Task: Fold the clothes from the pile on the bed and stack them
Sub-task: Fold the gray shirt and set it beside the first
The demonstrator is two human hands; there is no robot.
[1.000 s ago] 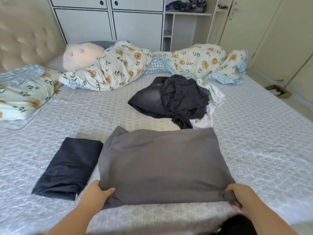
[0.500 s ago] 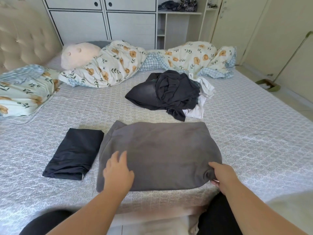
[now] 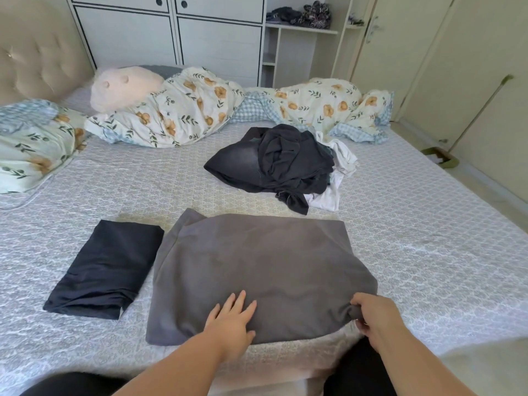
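On the patterned bed (image 3: 414,230), the left hand (image 3: 231,318) lies flat and released on the grey garment (image 3: 257,267); the right hand (image 3: 374,315) pinches its corner, cupboards (image 3: 171,32) behind.

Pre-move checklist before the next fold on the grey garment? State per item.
1. Left hand flat on the grey garment, pinning it: ok.
2. Right hand gripping the garment's near right corner: ok.
3. Garment lying smooth: not ok, there are wrinkles near the right hand and the far left corner sticks out.
4. Folded dark garment sits to the left, ready to stack on: ok.
5. Unfolded pile lies apart from the grey garment: ok.
6. Layers underneath the grey garment aligned: cannot tell, hidden.
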